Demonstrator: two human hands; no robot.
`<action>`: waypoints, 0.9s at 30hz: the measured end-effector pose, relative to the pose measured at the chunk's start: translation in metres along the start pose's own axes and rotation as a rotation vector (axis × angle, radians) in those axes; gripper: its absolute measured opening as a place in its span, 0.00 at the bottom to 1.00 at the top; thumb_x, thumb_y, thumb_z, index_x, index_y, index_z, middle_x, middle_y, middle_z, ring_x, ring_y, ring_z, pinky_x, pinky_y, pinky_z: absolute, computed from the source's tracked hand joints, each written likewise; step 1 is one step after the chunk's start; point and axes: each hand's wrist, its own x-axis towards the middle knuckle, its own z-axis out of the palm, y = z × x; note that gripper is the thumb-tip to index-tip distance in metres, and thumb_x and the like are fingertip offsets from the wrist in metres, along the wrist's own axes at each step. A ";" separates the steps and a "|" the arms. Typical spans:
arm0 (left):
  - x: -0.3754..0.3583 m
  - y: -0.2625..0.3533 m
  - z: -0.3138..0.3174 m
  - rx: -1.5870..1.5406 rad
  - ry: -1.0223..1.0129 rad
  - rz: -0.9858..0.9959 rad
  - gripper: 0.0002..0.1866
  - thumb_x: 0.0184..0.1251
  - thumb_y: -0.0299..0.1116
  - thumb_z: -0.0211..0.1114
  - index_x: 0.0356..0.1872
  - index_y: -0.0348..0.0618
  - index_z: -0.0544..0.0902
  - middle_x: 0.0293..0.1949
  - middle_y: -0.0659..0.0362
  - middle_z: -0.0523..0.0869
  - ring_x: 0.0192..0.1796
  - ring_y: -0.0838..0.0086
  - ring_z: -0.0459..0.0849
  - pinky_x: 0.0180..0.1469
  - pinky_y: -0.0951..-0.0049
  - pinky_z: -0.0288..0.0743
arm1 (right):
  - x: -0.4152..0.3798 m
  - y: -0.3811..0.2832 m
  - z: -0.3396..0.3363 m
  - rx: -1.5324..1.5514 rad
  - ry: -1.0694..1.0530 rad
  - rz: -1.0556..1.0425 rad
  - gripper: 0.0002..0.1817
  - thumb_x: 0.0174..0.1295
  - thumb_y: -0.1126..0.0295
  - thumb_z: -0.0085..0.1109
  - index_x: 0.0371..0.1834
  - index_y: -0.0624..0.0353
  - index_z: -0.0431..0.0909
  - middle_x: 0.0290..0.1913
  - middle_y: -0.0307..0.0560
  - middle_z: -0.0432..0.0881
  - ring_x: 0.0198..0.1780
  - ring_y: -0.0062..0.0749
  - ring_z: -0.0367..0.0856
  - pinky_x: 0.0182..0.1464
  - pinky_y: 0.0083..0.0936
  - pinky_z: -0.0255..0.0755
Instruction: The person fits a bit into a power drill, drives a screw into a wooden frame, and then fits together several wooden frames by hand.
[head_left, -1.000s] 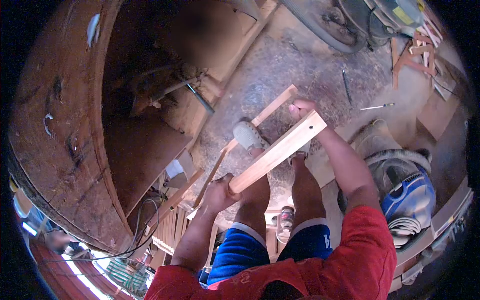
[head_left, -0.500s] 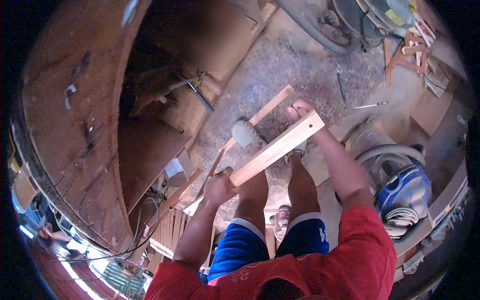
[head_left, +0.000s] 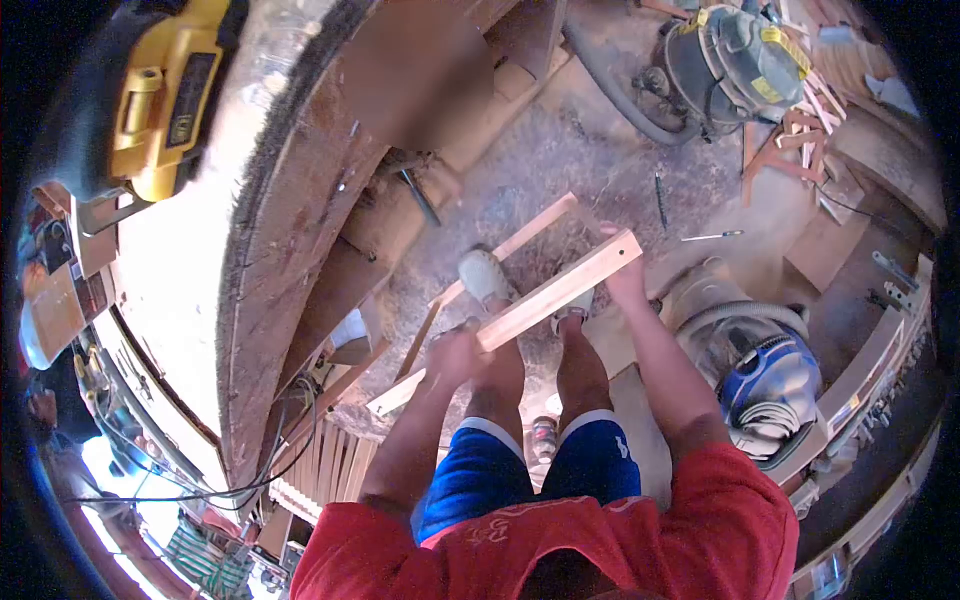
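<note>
A pale wooden frame with a hole near its right end is held slanting above the floor, between my two hands. My left hand, somewhat blurred, is closed round the wood at its lower left part. My right hand grips the other end near the hole, its fingers partly hidden behind the wood. A farther bar of the frame runs past my left shoe.
A yellow and black tool lies on the bench top at left. A shop vacuum and wood scraps are at upper right. A blue vacuum stands at right. A screwdriver lies on the floor.
The view has shifted, bringing the yellow tool and more of the bench top into sight. The frame is still held in both hands, and its lower left end shows more.
</note>
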 end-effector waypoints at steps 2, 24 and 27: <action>0.002 0.000 -0.001 0.006 -0.019 -0.001 0.24 0.47 0.44 0.65 0.44 0.43 0.75 0.32 0.47 0.85 0.39 0.52 0.85 0.45 0.55 0.77 | 0.006 0.025 0.018 0.086 0.087 -0.043 0.10 0.53 0.79 0.60 0.38 0.60 0.73 0.47 0.46 0.78 0.52 0.28 0.75 0.55 0.24 0.68; -0.010 0.016 0.056 -0.107 0.066 0.018 0.20 0.45 0.42 0.70 0.34 0.40 0.75 0.25 0.42 0.83 0.32 0.46 0.84 0.34 0.53 0.79 | 0.030 0.054 0.031 -0.450 0.236 -0.143 0.20 0.65 0.57 0.50 0.21 0.61 0.71 0.20 0.50 0.72 0.21 0.41 0.71 0.26 0.36 0.65; 0.002 0.004 0.022 -0.057 -0.018 0.032 0.24 0.43 0.45 0.72 0.36 0.41 0.75 0.30 0.45 0.84 0.36 0.49 0.84 0.39 0.56 0.78 | 0.027 0.055 0.026 -0.393 0.211 -0.230 0.20 0.64 0.58 0.51 0.19 0.60 0.69 0.19 0.49 0.71 0.20 0.40 0.70 0.25 0.36 0.64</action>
